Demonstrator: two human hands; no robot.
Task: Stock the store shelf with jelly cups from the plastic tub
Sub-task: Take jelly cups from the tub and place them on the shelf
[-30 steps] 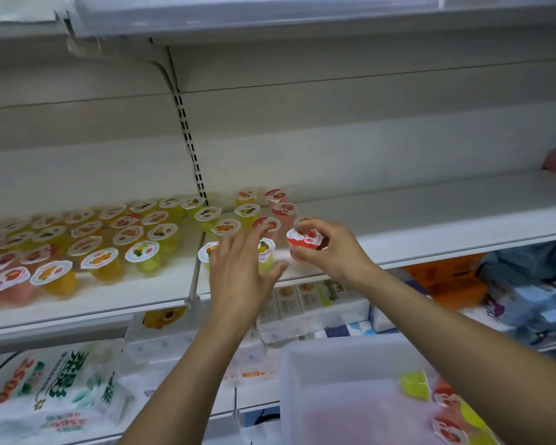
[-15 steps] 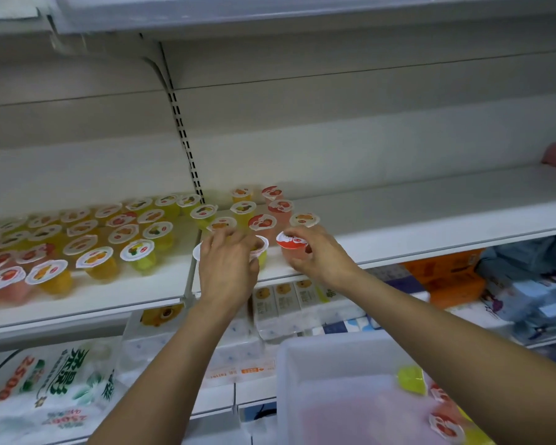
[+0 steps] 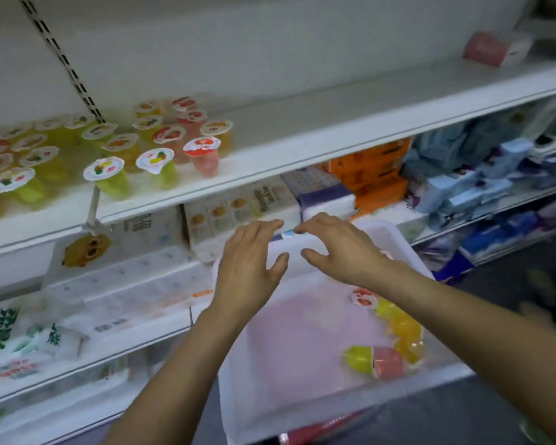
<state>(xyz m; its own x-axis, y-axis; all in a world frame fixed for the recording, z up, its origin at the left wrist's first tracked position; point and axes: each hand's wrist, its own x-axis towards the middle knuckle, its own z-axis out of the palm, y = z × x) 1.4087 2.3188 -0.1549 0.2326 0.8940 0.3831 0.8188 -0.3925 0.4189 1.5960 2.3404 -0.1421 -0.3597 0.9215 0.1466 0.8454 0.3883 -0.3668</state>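
My left hand (image 3: 249, 256) hangs over the far rim of the plastic tub (image 3: 302, 409), fingers straight and a little spread, thumb out to the right, holding nothing. My right hand (image 3: 342, 248) is beside it, fingers loosely extended toward the left, thumb apart beneath them, also empty; the two sets of fingertips nearly meet above a small blue label on the rim. Whether either hand touches the tub I cannot tell.

The tub is translucent white plastic, rectangular with rounded corners, its floor showing pinkish. Along its right side lie roughly five jelly cups (image 3: 398, 329): one showing a red-and-white foil lid, two or three yellow-orange, and a yellow-green one and a pink one on their sides at the near end; blur keeps the count loose.

On the white store shelf (image 3: 334, 146) above, more cups stand upright in rows, small tapered clear cups with scalloped foil lids. The front-most pink cup (image 3: 204, 155) stands near the shelf edge, a yellow-green cup (image 3: 158, 165) just left of it. About ten stand right of the slotted upright; those farther left are too blurred to count.
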